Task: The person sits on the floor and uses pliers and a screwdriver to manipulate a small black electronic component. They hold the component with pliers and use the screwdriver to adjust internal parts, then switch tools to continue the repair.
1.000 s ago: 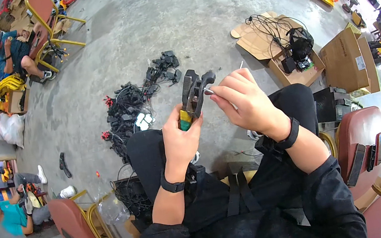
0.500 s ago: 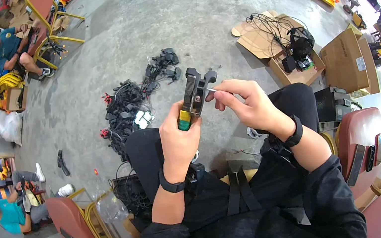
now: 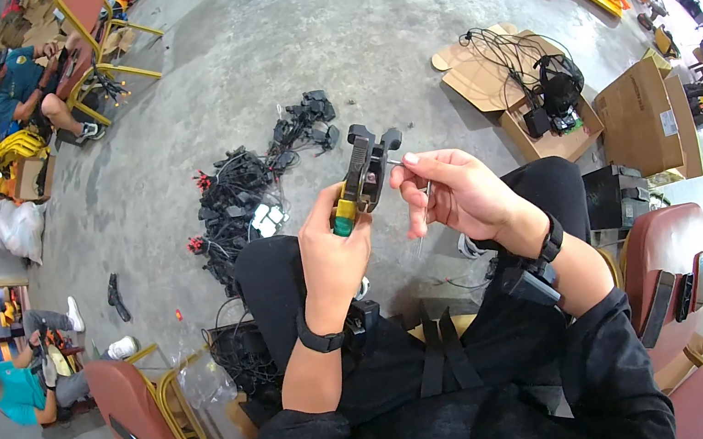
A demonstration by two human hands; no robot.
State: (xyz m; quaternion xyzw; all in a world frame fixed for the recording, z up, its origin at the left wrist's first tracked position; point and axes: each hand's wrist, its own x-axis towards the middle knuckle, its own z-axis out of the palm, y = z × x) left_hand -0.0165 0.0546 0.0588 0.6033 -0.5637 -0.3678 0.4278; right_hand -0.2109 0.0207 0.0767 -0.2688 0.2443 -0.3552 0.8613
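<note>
My left hand [image 3: 332, 241] is wrapped round the lower end of a black two-pronged tool [image 3: 362, 171] with a yellow and green end. Its prongs point up and away from me; its exact kind is unclear. Close on the right, the fingers of my right hand [image 3: 458, 188] pinch a thin metal rod [image 3: 425, 230]. One thin metal tip reaches from the fingertips toward the tool's right prong, while a longer length hangs down below the fingers. The fingers hide how the two lengths join.
Beyond my left knee lies a pile of black adapters and cables [image 3: 228, 203]. To the right stand an opened cardboard box [image 3: 575, 140] with cables and a taller carton [image 3: 637, 120]. Red chairs [image 3: 132, 410] flank me. Two people sit at the left, one near [image 3: 19, 401], one farther [image 3: 17, 85].
My right hand has turned and its fingers have opened out somewhat, so the long length of the metal rod now shows below them. My left hand still holds the black tool in nearly the same place.
</note>
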